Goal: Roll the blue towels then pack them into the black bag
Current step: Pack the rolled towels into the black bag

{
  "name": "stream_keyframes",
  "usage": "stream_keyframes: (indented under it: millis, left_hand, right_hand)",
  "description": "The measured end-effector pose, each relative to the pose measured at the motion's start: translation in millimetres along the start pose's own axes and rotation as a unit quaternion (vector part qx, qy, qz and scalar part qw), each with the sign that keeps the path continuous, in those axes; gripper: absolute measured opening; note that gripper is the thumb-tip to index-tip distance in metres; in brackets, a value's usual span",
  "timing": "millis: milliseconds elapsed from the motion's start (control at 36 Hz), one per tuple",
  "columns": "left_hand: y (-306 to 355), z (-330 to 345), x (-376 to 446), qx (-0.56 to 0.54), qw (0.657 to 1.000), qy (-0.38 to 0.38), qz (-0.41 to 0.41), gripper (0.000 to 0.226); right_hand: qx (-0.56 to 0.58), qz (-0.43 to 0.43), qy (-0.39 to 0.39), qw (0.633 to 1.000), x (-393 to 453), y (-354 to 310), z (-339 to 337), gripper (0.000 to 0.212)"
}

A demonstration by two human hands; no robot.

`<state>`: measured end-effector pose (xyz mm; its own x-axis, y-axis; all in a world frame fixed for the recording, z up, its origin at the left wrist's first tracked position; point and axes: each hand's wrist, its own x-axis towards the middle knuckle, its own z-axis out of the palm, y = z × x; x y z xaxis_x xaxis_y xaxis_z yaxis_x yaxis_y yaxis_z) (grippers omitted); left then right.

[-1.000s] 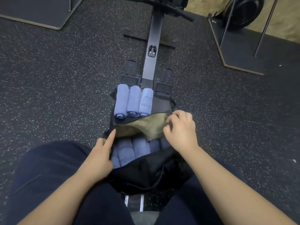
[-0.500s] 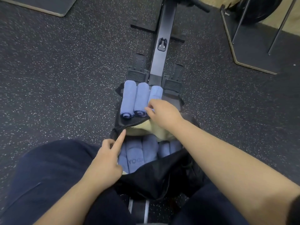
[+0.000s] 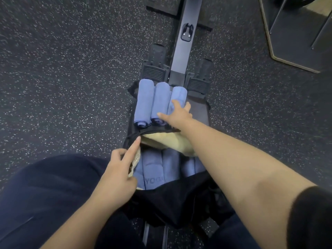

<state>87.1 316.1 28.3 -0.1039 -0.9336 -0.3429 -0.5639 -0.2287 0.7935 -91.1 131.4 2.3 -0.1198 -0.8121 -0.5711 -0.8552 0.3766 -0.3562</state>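
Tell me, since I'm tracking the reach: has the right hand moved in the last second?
Yes. The right hand left the bag rim and went forward onto the rightmost roll of three.

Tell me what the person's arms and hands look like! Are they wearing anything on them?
Both hands are bare: no gloves, rings or watch show on the left hand or the right hand. Both forearms are bare too. A black sleeve covers the right upper arm, ending near the elbow. No sleeve shows on the left arm.
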Motion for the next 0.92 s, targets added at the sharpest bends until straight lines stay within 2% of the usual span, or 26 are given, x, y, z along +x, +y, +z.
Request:
stream_keyframes:
  millis: [222, 472, 694, 917]
  left_hand:
    - [3, -3, 2, -0.026, 0.999, -0.011, -0.019, 0.112]
    - [3, -2, 5, -0.036, 0.998, -0.022, -0.044, 0.114]
    - [4, -2, 6, -0.028, 0.998, -0.023, -0.057, 0.114]
    - [5, -1, 7, -0.022, 0.998, -0.020, -0.054, 0.114]
  right_hand:
    - [0.049, 0.072, -0.002, 0.996, 38, -12, 23, 0.081]
    - [0.029, 0.122, 0.036, 0.991, 51, -17, 31, 0.070]
    - [0.023, 0.148, 0.039, 0.988, 60, -20, 35, 0.096]
    - [0.063, 0.133, 0.077, 0.986, 61, -2, 29, 0.064]
